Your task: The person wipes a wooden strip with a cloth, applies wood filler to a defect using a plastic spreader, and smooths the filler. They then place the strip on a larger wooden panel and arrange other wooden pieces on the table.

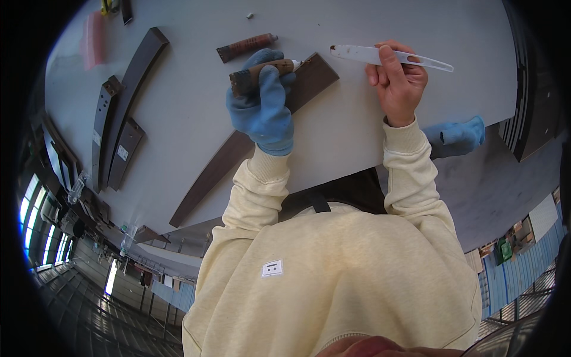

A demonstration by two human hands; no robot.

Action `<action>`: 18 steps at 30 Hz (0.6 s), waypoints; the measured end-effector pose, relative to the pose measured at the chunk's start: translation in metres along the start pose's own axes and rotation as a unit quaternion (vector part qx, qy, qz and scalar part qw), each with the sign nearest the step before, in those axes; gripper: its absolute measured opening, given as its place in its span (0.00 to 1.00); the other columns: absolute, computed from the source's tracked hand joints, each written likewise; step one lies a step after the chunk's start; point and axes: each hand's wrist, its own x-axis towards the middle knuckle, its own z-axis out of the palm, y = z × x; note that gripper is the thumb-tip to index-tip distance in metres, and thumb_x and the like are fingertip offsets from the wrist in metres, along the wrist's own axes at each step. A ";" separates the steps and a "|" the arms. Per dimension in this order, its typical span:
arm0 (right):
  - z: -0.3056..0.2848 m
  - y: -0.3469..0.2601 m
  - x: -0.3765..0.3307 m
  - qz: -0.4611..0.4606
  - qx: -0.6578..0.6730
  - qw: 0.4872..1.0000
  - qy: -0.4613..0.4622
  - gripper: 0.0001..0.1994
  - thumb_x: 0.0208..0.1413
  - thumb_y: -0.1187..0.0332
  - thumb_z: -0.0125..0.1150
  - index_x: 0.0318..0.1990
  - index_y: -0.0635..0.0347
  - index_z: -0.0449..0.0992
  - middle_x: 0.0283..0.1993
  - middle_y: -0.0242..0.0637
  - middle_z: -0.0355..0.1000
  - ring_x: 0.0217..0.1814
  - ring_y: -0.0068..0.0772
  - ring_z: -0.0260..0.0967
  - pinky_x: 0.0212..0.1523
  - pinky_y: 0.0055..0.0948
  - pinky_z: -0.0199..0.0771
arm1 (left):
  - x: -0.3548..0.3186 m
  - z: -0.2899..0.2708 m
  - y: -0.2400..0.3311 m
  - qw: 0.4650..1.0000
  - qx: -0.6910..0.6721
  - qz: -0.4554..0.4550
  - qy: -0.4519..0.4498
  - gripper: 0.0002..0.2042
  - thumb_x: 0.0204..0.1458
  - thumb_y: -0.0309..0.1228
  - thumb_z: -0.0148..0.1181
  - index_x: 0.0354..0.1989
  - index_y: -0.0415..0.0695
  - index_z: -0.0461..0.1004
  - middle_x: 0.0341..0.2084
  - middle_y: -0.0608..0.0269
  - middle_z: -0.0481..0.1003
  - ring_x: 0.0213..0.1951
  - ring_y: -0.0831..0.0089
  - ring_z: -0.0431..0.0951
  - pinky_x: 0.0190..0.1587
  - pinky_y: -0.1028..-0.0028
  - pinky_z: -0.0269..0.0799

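Observation:
My left hand (262, 107), in a blue work glove, is closed around a brown tube (253, 77) with a white nozzle. The nozzle points right, over the end of a long dark brown wooden piece (315, 83) lying on the grey table. My bare right hand (397, 80) grips a white plastic spatula (357, 54) whose tip, smeared with brown, points left. A second brown tube (247, 47) lies just beyond my left hand. An empty blue glove (455, 138) rests at the table's edge, beside my right forearm.
To the left lie a curved dark wooden piece (138, 77), a drilled one (102, 125) and a shorter one (127, 152). A pink sheet (93, 40) is at the far left. Dark boards (538, 89) are stacked at the right edge. A small pale bit (250, 16) lies at the far side.

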 end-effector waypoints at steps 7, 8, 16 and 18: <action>0.002 -0.001 0.000 0.014 0.001 1.000 0.016 0.06 0.67 0.70 0.67 0.43 0.65 0.84 0.18 0.26 0.64 0.19 0.18 0.59 0.22 0.24 0.68 | 0.007 0.000 0.005 1.000 -0.015 -0.008 0.005 0.14 0.66 0.32 0.61 0.52 0.34 0.78 0.42 0.52 0.83 0.32 0.73 0.84 0.33 0.80 0.79; 0.002 -0.002 0.000 0.023 -0.001 0.999 0.022 0.06 0.67 0.71 0.66 0.42 0.65 0.84 0.19 0.26 0.64 0.19 0.17 0.58 0.22 0.25 0.67 | 0.010 0.000 0.006 1.000 -0.027 -0.010 0.005 0.14 0.66 0.32 0.60 0.51 0.34 0.78 0.42 0.52 0.83 0.32 0.74 0.84 0.32 0.81 0.78; 0.008 -0.006 0.000 0.058 0.016 0.997 0.053 0.04 0.67 0.75 0.64 0.41 0.66 0.82 0.21 0.26 0.65 0.21 0.16 0.57 0.23 0.26 0.66 | 0.097 -0.013 0.034 0.939 -0.258 -0.221 0.052 0.12 0.66 0.35 0.61 0.51 0.42 0.79 0.37 0.61 0.83 0.32 0.77 0.83 0.27 0.83 0.77; 0.008 -0.006 0.001 0.062 0.016 0.996 0.060 0.04 0.67 0.74 0.64 0.42 0.66 0.82 0.22 0.26 0.66 0.21 0.17 0.58 0.23 0.26 0.66 | 0.133 -0.013 0.036 0.937 -0.220 -0.255 0.094 0.10 0.66 0.35 0.61 0.49 0.43 0.79 0.38 0.61 0.83 0.35 0.75 0.84 0.28 0.82 0.79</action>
